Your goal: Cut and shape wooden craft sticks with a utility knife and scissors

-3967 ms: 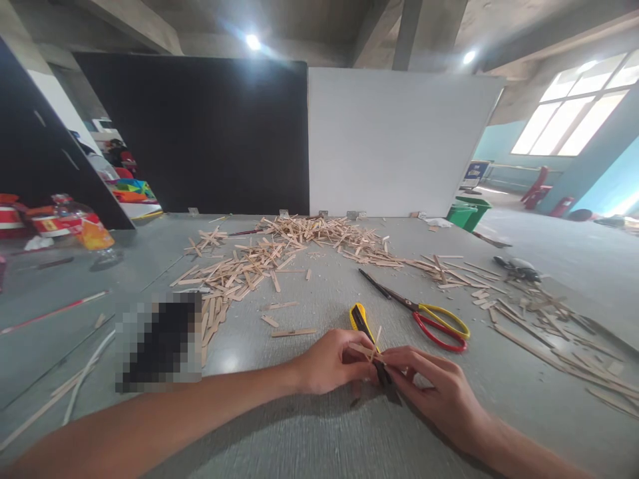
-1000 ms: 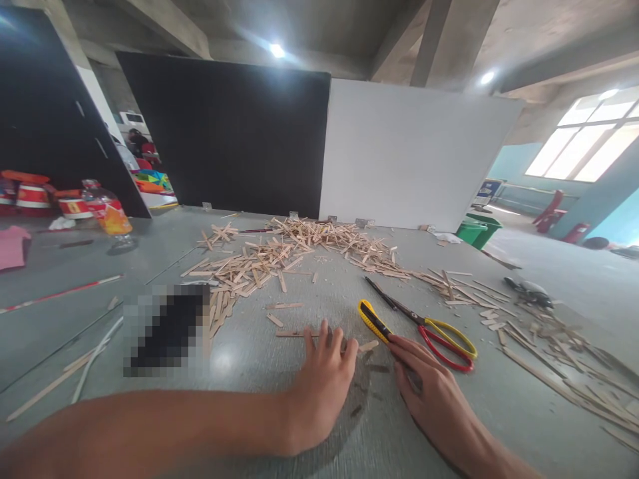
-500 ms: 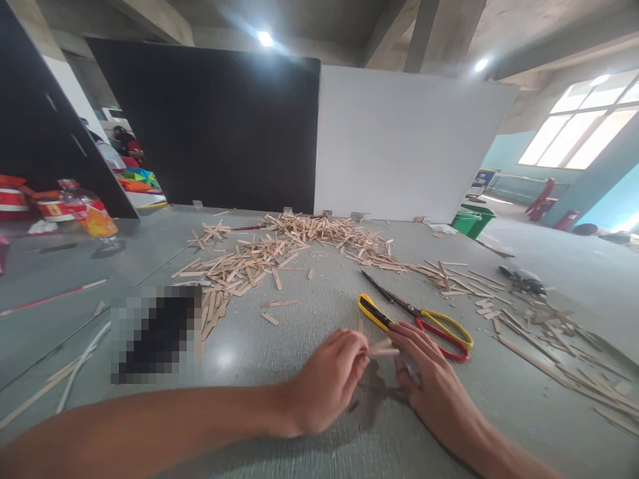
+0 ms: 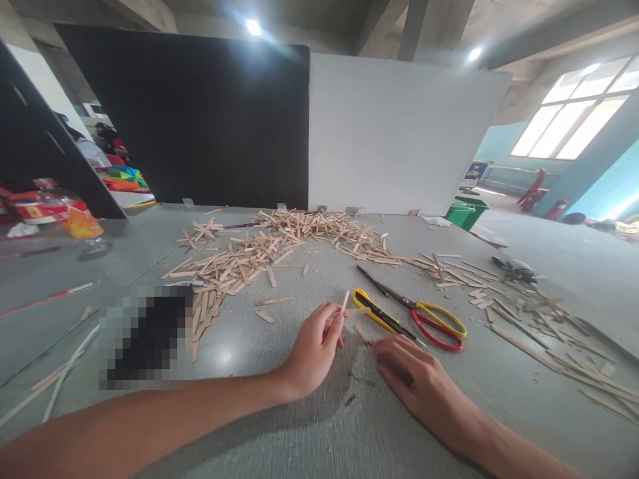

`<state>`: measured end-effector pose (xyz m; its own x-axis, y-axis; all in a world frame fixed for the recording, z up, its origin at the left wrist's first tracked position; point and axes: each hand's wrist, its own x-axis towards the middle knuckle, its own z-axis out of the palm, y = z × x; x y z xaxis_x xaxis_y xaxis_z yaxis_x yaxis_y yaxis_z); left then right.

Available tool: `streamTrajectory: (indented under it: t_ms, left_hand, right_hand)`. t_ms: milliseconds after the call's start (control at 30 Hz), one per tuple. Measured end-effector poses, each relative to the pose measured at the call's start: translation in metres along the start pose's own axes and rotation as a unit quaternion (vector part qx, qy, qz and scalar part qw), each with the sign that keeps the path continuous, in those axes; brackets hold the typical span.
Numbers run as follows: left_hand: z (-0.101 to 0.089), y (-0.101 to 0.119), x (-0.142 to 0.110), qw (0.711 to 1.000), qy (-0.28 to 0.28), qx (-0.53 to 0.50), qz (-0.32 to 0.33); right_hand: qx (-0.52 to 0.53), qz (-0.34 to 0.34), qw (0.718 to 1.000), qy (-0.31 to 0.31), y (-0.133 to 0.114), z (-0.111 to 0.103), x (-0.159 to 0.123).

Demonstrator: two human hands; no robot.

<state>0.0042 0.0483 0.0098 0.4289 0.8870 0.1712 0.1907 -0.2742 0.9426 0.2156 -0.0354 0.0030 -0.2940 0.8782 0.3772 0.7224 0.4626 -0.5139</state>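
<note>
My left hand (image 4: 315,342) is raised over the table, thumb and fingers pinching short flat wooden sticks (image 4: 345,303). One points upward, and another juts out to the right. Low at the tabletop, my right hand (image 4: 414,379) has curled fingers closed at the near end of another wooden stick (image 4: 363,334); its fingertips are partly hidden. Just beyond this hand lies a yellow-and-black utility knife (image 4: 375,310). Scissors (image 4: 436,322) with one red and one yellow handle rest behind the knife, beside a black pen-like thing (image 4: 370,279).
A large heap of wooden sticks (image 4: 244,259) curves across the table's middle and back. Long thin strips (image 4: 544,349) lie scattered at right. A blurred dark object (image 4: 152,336) and a white cable (image 4: 70,372) are at left, with a drink bottle (image 4: 80,216) farther back. Black and white panels (image 4: 389,133) stand behind.
My hands have moved apart. The left has lifted and turned, carrying the sticks away from the right hand. My right hand has come down to the stick on the table.
</note>
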Motion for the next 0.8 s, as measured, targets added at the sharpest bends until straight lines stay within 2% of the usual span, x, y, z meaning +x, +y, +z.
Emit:
streamTrajectory:
  t_ms: [333, 500, 567, 667, 800]
  left_hand:
    - [0.002, -0.004, -0.001, 1.000, -0.007, -0.004, 0.009]
    - [0.002, -0.004, -0.001, 0.999, -0.001, -0.019, 0.030]
    - [0.002, -0.004, -0.002, 1.000, -0.005, -0.005, 0.020]
    - [0.001, -0.002, -0.003, 1.000, -0.019, -0.009, 0.009]
    - [0.001, 0.001, -0.004, 0.999, -0.032, -0.011, 0.018]
  right_hand:
    - [-0.026, 0.008, 0.997, 0.066, 0.010, 0.006, -0.004]
    - [-0.029, 0.017, 0.997, 0.076, 0.014, 0.006, -0.004]
    - [-0.039, 0.028, 0.996, 0.071, 0.013, 0.005, -0.003]
    - [-0.034, 0.034, 0.998, 0.032, 0.009, 0.001, 0.000]
    - [-0.013, 0.013, 1.000, 0.012, 0.001, -0.003, 0.001]
